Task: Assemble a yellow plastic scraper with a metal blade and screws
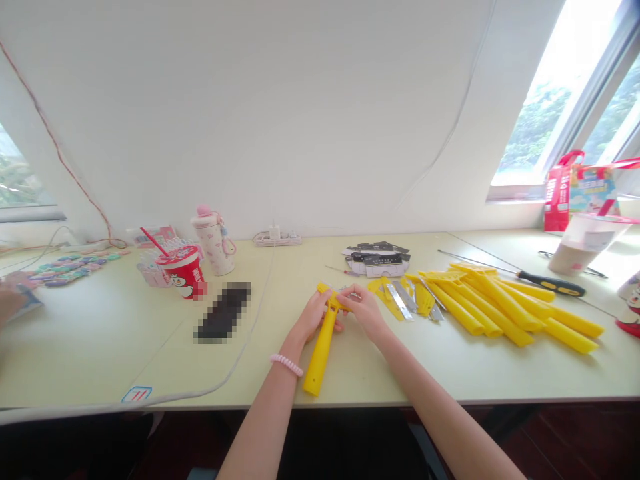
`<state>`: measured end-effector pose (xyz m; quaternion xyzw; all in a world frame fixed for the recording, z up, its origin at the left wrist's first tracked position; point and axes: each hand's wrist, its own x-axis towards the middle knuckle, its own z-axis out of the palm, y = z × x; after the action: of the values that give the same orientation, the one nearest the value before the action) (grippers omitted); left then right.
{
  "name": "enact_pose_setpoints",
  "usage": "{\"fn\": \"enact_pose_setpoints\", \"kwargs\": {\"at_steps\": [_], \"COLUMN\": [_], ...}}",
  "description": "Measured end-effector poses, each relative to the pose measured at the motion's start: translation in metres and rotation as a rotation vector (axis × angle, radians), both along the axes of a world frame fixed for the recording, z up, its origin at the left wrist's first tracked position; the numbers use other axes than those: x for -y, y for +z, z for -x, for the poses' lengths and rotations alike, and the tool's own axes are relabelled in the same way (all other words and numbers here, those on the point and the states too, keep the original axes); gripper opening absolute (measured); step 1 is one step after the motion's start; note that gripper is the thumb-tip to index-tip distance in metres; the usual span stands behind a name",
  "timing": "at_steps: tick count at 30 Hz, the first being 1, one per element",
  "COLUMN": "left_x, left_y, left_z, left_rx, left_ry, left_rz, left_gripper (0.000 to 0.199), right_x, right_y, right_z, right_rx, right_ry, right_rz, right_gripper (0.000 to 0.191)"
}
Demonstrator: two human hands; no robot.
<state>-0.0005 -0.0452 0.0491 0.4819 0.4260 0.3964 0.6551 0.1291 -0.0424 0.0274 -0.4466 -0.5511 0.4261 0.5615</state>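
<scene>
Toward six o'clock, just above the table's near edge, the left hand is curled closed around the head end of a yellow handle, whose tube points toward the near edge. The right hand has its fingers bent in at the same head, touching it (whether they pinch some small part, I cannot tell). At one o'clock from the hands lie black and white packets; at two to three, metal blades among flat yellow pieces, then a pile of yellow handles, with a screwdriver just behind it. At ten o'clock sit a red cup and, nearer the hands, a dark pixelated shape.
</scene>
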Motion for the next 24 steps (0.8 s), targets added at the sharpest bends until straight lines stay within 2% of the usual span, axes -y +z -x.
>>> {"fn": "enact_pose_setpoints", "kwargs": {"at_steps": [3,11,13,16,19,24], "left_x": [-0.003,-0.010,-0.012,-0.014,-0.016,-0.018], "left_y": [-0.006,-0.016,-0.019,-0.025,-0.030,-0.034], "left_z": [0.001,0.002,0.003,0.004,0.005,0.006], "left_rx": [0.024,0.020,0.013,0.009,0.010,-0.030], "left_ry": [-0.116,-0.151,-0.169,-0.251,-0.366,-0.443], "left_rz": [-0.084,-0.119,-0.111,-0.104,-0.115,-0.126], "left_gripper": [0.020,0.026,0.026,0.025,0.030,0.040], "right_x": [0.000,-0.007,-0.009,-0.010,-0.010,-0.011], "right_y": [0.000,-0.007,-0.007,-0.003,0.000,0.005], "right_z": [0.000,0.000,-0.001,-0.003,-0.005,-0.007], "right_rx": [0.035,0.092,0.210,0.419,0.527,0.562], "right_ry": [0.004,-0.069,-0.122,-0.193,-0.105,0.060], "right_rz": [0.008,0.072,0.020,-0.177,-0.288,-0.259], "right_gripper": [0.024,0.031,0.027,0.024,0.028,0.028]}}
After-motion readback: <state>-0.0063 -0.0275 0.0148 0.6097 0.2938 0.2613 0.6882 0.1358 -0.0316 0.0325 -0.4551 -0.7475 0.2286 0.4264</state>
